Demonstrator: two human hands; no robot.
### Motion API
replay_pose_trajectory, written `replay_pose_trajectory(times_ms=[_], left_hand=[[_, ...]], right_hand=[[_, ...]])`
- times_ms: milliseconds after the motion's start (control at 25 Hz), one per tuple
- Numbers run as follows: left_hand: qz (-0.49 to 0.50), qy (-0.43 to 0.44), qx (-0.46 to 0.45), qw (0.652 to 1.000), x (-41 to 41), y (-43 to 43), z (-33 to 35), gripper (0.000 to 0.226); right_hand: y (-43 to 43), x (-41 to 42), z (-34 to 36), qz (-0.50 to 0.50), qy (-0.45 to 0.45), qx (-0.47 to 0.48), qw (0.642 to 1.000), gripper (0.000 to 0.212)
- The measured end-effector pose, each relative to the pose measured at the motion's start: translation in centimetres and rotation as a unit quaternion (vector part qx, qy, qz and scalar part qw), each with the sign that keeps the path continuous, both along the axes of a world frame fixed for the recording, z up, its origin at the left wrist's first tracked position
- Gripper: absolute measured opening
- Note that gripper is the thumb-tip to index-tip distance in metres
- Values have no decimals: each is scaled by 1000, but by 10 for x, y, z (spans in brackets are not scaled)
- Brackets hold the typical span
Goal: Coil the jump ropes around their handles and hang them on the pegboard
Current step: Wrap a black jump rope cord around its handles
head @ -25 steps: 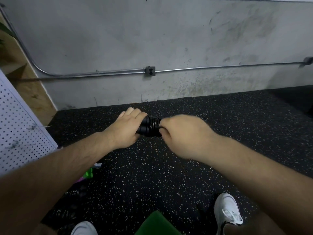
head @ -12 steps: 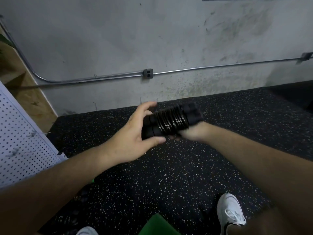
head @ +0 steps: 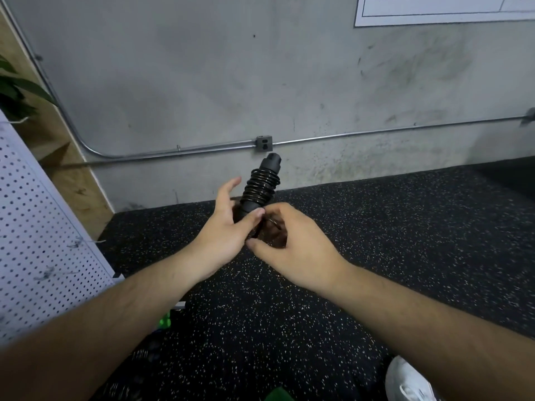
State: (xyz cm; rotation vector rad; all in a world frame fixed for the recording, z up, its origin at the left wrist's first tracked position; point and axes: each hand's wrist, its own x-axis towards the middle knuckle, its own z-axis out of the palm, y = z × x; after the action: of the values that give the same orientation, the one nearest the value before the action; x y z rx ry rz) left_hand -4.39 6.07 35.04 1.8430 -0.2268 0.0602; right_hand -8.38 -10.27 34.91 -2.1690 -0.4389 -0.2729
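Note:
A black jump rope [head: 262, 183] is wound in tight turns around its two black handles, which point up and slightly right in front of the wall. My left hand [head: 225, 235] grips the lower part of the handles, thumb across the front and fingers behind. My right hand [head: 292, 244] sits at the bundle's lower end, with thumb and curled fingers pinching a small loop of the rope; the bottom of the handles is hidden between both hands. The white pegboard [head: 43, 227] leans at the far left, with small metal hooks on it.
Black speckled rubber flooring [head: 376, 241] meets a grey concrete wall with a metal conduit and an outlet box [head: 264, 143]. A green object [head: 166, 321] lies by the pegboard's foot. My white shoe [head: 405, 380] shows at the bottom right. Plant leaves [head: 17, 91] hang at the upper left.
The coiled bundle has swung from lying level to standing upright. My left hand has taken its lower part, and my right hand has shifted from under the bundle to its bottom end.

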Motion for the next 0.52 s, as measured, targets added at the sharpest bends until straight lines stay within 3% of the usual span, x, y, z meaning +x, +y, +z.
replay_pose_trajectory(times_ms=[160,360,520], left_hand=[[-59,44,-125,989,-10,4,11,57],[-102,81,-164,978,-15,4,15,51],[-142,102,-190,966,-15,4,16,49]], right_hand=[[-6,4,3,6,-69,29,997,28],[-18,8,20,29,-108,45,993,16],[-24,9,28,59,-56,92,992,36]])
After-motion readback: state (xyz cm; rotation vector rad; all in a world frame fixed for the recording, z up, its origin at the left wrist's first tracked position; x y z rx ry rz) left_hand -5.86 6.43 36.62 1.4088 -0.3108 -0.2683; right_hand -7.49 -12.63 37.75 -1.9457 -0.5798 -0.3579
